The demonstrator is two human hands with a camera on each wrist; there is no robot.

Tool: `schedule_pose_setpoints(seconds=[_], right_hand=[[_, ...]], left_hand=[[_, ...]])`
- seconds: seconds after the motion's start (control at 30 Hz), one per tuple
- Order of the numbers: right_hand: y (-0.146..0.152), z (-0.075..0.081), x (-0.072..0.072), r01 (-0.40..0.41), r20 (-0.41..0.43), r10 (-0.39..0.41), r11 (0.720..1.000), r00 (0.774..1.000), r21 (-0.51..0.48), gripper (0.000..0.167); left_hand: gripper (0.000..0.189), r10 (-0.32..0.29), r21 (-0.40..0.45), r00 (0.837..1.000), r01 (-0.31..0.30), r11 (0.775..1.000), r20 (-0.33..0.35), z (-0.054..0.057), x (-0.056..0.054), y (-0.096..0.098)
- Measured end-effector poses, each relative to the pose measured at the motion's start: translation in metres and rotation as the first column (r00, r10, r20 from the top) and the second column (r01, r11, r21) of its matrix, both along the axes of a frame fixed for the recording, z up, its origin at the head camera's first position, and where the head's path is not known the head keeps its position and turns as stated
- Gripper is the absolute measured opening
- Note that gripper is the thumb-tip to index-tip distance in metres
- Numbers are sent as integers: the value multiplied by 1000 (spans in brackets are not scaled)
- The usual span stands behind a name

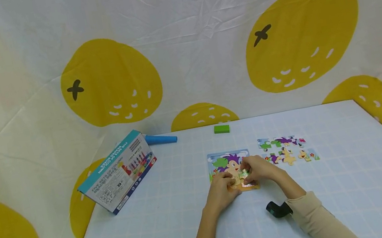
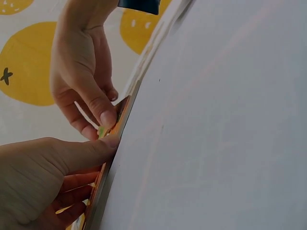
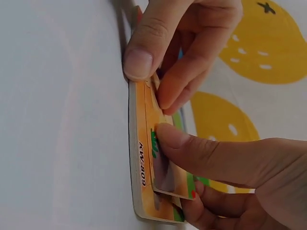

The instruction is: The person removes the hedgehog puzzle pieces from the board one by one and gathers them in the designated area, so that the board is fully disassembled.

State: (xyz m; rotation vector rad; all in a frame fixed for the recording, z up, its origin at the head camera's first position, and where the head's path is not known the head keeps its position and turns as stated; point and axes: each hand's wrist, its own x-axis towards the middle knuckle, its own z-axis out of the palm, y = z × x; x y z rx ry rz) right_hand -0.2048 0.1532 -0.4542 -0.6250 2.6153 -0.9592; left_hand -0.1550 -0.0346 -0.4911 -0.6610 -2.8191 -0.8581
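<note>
Right grip (image 1: pixel 258 168) pinches orange-and-green jigsaw piece (image 3: pixel 169 175). Beneath: cartoon jigsaw board (image 1: pixel 216 157), purple-spiked figure, blue top, orange near edge marked KW-809. Left grip (image 1: pixel 221 190) grasps board's edge. Right of right grip: loose pieces (image 1: pixel 288 157).

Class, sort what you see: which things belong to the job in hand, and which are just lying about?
Job in hand:
puzzle board
puzzle piece in the right hand
loose pieces beside the board

Just lying about:
printed box
green block
blue tapered object
</note>
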Motion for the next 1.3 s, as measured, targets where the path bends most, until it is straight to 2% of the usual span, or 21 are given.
schedule_pose_setpoints(seconds=[0.17, 0.3, 0.5, 0.67, 0.77, 0.9, 1.0, 1.1, 1.3], right_hand=[[7, -6, 2, -32, 14, 34, 991, 999, -134, 24], [14, -10, 5, -14, -6, 13, 971, 1000, -238, 20], [27, -9, 10, -2, -69, -18, 958, 997, -287, 17], [43, -10, 15, 36, -23, -46, 942, 999, -333, 19], [58, -8, 18, 60, -18, -69, 942, 997, -331, 20], [83, -4, 23, 89, -62, -110, 958, 992, -273, 23], [103, 1, 29, 155, -30, -166, 961, 986, -228, 35], [123, 5, 36, 221, 28, -221, 952, 975, -211, 44], [165, 8, 50, 280, 77, -270, 941, 960, -190, 42]], left_hand=[[31, -3, 6, 1000, 3, 1000, -2, 1, 1, 0], [31, -4, 2, 1000, 4, 1000, -12, 2, 1, 0], [31, 3, -11, 1000, -3, 1000, -5, 2, 1, 0], [31, 12, -2, 1000, -12, 1000, 9, 2, 1, 1], [31, 15, 3, 1000, -15, 1000, 14, 3, 2, 1], [31, 15, 3, 1000, -15, 1000, 13, 3, 1, 1], [31, 14, 4, 1000, -14, 1000, 14, 3, 2, 1], [31, 11, 7, 1000, -11, 1000, 13, 3, 2, 1], [31, 7, 4, 1000, -7, 1000, 13, 3, 1, 1]])
